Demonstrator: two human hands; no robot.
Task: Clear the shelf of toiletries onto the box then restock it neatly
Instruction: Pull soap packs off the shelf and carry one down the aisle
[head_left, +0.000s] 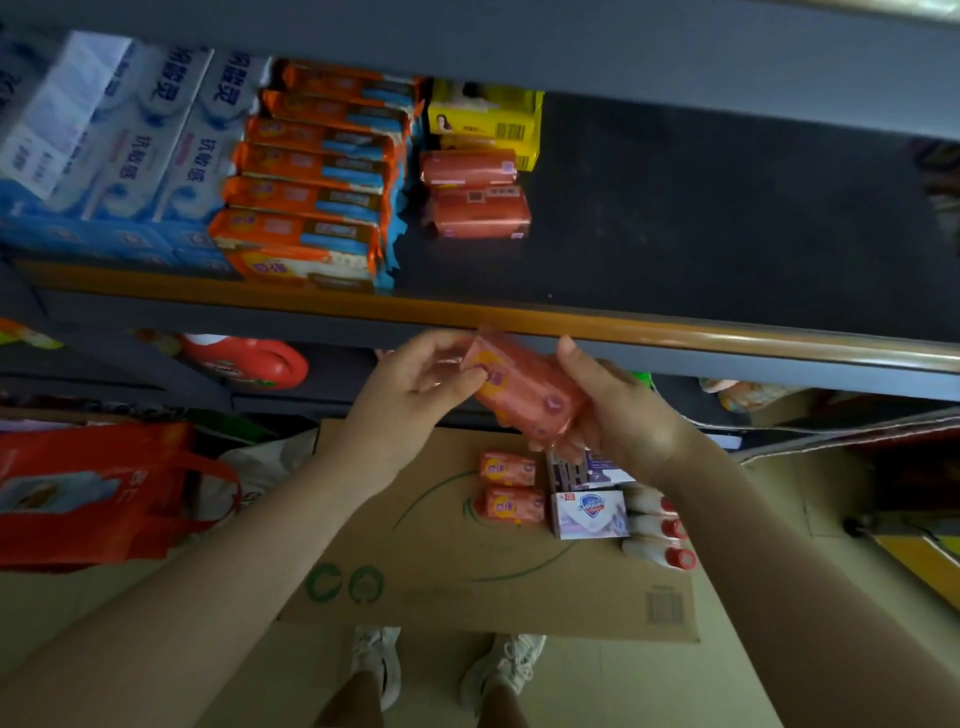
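Gripping one soap bar (524, 395): left hand (415, 384), right hand (618, 410) | box (415, 571): two bars

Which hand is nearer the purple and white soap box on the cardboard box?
Right. The right hand is just above the purple and white soap box; the left hand is farther up-left.

Open dark shelf (727, 218) stretches right of the two red soap packs (475, 195), with the yellow boxes (483, 122) just behind them. Left of those packs, stacked orange bars (311, 182) and toothpaste cartons (130, 140) fill the shelf. The wooden front lip (675, 332) runs along its near edge.
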